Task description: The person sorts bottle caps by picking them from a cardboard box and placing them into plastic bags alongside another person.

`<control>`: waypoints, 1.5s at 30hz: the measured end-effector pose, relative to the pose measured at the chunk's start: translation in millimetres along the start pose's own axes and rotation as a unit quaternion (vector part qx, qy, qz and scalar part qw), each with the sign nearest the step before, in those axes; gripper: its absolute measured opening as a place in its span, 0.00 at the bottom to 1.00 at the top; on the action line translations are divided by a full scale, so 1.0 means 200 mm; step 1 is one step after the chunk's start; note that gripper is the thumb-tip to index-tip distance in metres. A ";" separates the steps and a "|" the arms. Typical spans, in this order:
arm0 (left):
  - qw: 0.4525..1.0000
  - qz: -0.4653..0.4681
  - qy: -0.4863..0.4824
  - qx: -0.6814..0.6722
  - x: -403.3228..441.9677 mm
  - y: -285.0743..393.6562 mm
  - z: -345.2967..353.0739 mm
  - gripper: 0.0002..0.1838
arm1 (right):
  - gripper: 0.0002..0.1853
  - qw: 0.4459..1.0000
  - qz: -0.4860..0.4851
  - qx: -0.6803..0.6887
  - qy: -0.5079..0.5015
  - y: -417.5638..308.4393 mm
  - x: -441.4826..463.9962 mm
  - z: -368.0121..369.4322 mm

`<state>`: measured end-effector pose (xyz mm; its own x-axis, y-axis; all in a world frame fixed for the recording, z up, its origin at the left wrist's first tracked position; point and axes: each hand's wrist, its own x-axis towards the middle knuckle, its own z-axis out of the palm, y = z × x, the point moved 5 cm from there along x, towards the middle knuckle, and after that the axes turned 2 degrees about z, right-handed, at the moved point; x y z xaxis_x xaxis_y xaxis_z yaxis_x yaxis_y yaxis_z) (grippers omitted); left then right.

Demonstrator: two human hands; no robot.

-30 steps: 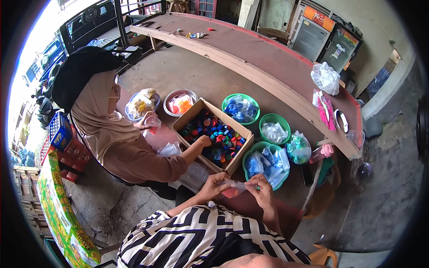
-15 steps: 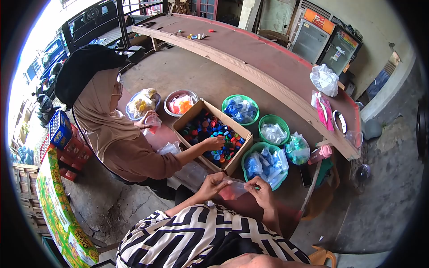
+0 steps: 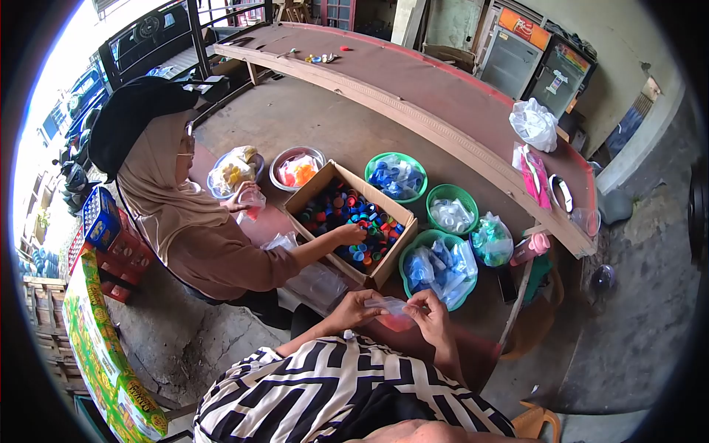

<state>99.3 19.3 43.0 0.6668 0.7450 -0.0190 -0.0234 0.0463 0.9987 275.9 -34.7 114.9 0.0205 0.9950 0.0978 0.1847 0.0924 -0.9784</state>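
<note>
Near the cardboard box [image 3: 380,199], the left hand [image 3: 355,310] and right hand [image 3: 430,316] angle toward each other with bent fingers, pinching a clear bag [image 3: 394,314] of something red between them.

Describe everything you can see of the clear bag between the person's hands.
The clear bag is small and looks like thin, limp plastic, whitish along its upper part. Something red-orange shows through lower down, too unclear to identify. The left hand pinches one side and the right hand the other, with the filled part sagging between them. It is held up on the near side of the cardboard box. Whether its mouth is sealed, I can't tell.
</note>
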 end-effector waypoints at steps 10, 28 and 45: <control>0.999 0.041 0.026 -0.022 0.00 -0.01 0.02 0.15 | 0.10 0.990 -0.099 -0.099 -0.011 -0.06 0.01 -0.06; 0.995 0.092 -0.028 -0.028 -0.01 0.02 0.03 0.32 | 0.14 0.968 0.150 -0.146 -0.142 0.39 -0.03 0.09; 0.997 0.007 -0.059 -0.042 0.09 -0.22 -0.03 0.19 | 0.17 0.974 0.088 0.201 -0.055 0.36 0.19 0.06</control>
<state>108.5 34.8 -2.3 0.7483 0.6634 0.0060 -0.0927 0.0956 0.9911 277.6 11.0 46.8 -0.0930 0.9928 -0.0757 -0.2124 -0.0940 -0.9727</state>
